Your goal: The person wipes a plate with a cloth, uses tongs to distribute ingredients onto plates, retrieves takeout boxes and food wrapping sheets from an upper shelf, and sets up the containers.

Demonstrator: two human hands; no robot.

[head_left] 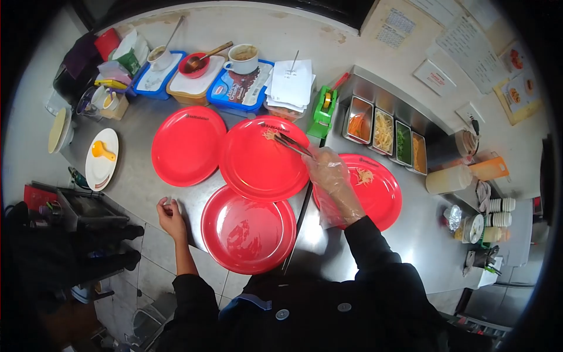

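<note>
My right hand (331, 176), in a clear plastic glove, is closed around metal tongs (293, 144). The tongs' tips touch a small heap of pale shreds (271, 134) near the far rim of a red plate (258, 170). To the right, partly behind my wrist, another red plate (384, 202) bears a similar pale heap (364, 176). My left hand (170, 220) is over the counter's near edge, its fingers curled around something small and whitish that I cannot make out. Nearest me is a red plate (249, 234); one more red plate (187, 146) sits at left.
Metal pans (384, 130) of orange, pale and green shreds stand at back right. Tubs (240, 88), a white mug (242, 58) and a green tape dispenser (322, 111) line the wall. A white plate (97, 167) with a yellow scoop (104, 151) lies left.
</note>
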